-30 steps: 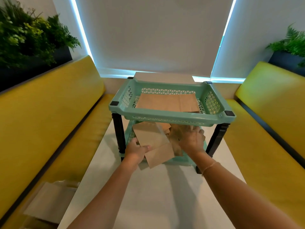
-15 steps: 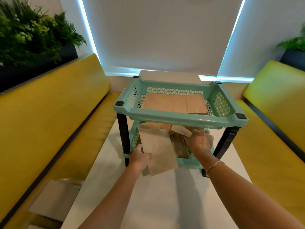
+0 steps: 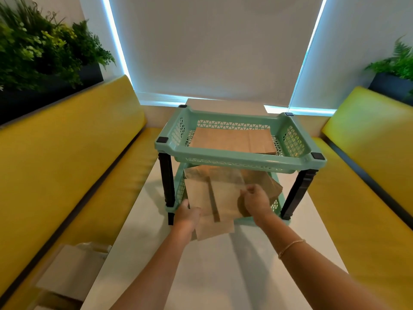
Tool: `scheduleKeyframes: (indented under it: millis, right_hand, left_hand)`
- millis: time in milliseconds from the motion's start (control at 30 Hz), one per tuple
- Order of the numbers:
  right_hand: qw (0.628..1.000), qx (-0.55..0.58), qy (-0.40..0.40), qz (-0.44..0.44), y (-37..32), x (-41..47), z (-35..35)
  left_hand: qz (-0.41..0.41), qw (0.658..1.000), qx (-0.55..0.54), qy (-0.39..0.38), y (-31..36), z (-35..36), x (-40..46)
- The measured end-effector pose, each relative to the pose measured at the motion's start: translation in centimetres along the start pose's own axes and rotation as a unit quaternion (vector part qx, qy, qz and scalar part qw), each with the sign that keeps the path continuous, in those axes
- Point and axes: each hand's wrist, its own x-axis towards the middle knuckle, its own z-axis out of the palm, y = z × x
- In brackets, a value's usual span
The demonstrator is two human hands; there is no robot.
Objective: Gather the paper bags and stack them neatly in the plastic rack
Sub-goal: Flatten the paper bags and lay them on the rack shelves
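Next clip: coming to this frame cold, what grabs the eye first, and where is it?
The mint-green plastic rack stands mid-table, a flat stack of brown paper bags in its top tier. At the lower tier, the left hand and right hand hold a loose bag whose near end sticks out past the front rim, over untidy bags already inside. Bright yellow benches flank the table on both sides.

Both bare forearms reach forward to the front of the green plastic rack (image 3: pixel 240 157), the left hand (image 3: pixel 187 214) gripping the paper bags (image 3: pixel 214 198) at their left edge, the right hand (image 3: pixel 257 201), a thin bracelet on its wrist, pinching their right edge.
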Motion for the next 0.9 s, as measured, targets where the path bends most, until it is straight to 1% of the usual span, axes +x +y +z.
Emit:
scheduleKeyframes:
  millis: [133,267,333,400,433,500,600,733,900]
  right_hand:
    - [0.988,-0.146,-0.027,-0.049,1.0,-1.9,1.8]
    - [0.970,-0.227,-0.031,-0.083,0.8,-2.0,2.4]
    - [0.948,-0.299,0.013,-0.108,0.4,-0.9,1.6]
    - [0.918,-0.371,0.093,-0.101,0.1,1.0,0.3]
    - [0.910,-0.384,0.127,-0.093,-0.1,2.1,-0.4]
    - [0.902,-0.394,0.161,-0.071,-0.1,3.9,-1.3]
    - [0.893,-0.409,0.173,-0.069,0.3,5.1,-1.5]
    - [0.890,-0.397,0.190,-0.121,0.5,5.2,-1.6]
    - [0.906,-0.356,0.183,-0.138,-0.4,4.1,-2.2]
  left_hand:
    - [-0.016,1.000,-0.016,-0.006,0.0,0.3,-0.2]
    - [0.019,0.999,0.046,0.018,0.0,0.4,-0.2]
    - [0.026,0.998,0.057,0.024,0.1,0.3,-0.1]
    - [0.025,0.997,0.062,0.024,0.1,0.3,-0.1]
    - [0.027,0.997,0.067,0.026,0.1,0.3,-0.1]
    - [0.030,0.995,0.085,0.033,0.1,0.3,-0.1]
    - [0.030,0.994,0.095,0.038,0.0,0.3,0.1]
    - [0.024,0.993,0.109,0.034,-0.1,0.4,0.5]
    - [0.013,0.993,0.112,0.026,-0.2,0.3,1.0]
